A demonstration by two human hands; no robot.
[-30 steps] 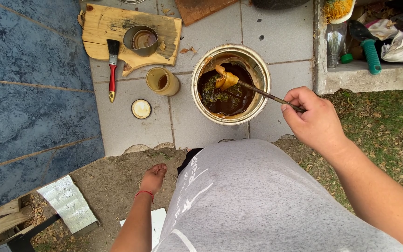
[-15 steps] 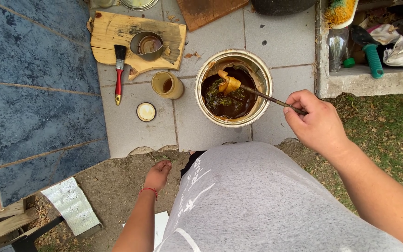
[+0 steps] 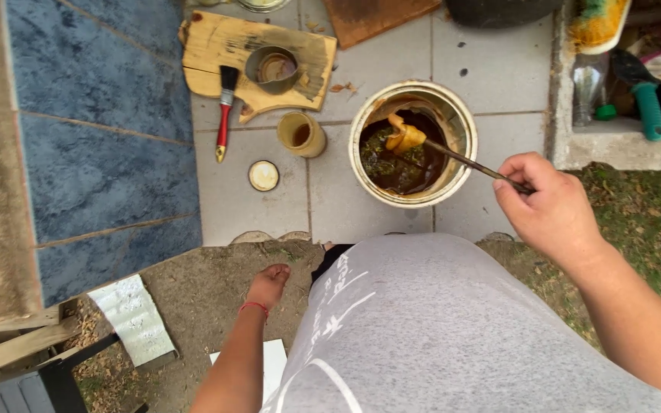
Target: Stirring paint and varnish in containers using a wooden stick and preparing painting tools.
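Head view, looking down past a grey shirt point(image 3: 437, 329). Right hand point(image 3: 551, 210) clamped on the near end of a thin dark stirring stick point(image 3: 472, 164), fingers wrapped around it; far end dipped into a round, pale-rimmed can point(image 3: 413, 143) standing on the light paving tiles point(image 3: 499, 69), carrying an amber lump of thick resin-like matter point(image 3: 405, 138) lifted just above the dark brown liquid with greenish flecks. Left hand point(image 3: 267, 284) hanging free beside the body, fingers loosely curled and holding nothing, red band at the wrist. To the left of the can: a small open jar point(image 3: 301, 134) with brownish contents, its round cream lid point(image 3: 263, 175) lying apart on the tile, a red-handled paintbrush point(image 3: 225, 107) lying half on a rough wooden board point(image 3: 258, 57), and a metal cup point(image 3: 272, 69) resting on that board. Blue textured slabs point(image 3: 93, 145) at far left. For a good stir, judged from the pose: stick kept low along the can's inner wall, slow circles to fold the lump under without splashing over the rim, grip firm yet relaxed, can probably best steadied if it begins to shift on the tile.
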